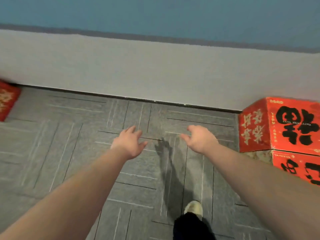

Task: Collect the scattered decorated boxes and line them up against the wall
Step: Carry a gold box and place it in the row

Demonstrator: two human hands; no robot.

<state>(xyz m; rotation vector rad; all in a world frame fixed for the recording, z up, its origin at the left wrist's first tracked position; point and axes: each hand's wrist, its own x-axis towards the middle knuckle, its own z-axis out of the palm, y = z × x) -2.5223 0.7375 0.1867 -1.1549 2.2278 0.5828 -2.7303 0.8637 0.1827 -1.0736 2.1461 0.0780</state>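
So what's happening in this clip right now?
A person stands facing a wall, both arms stretched forward over the carpet. The left hand and right hand are open and hold nothing. Two red decorated boxes sit at the right: one box by the wall, and a nearer box right beside it, cut off by the frame edge. A third red box shows at the left edge near the wall.

2 red boxes w/ black characters (284, 125) stacked right by wall, 1 red box (7, 99) far left
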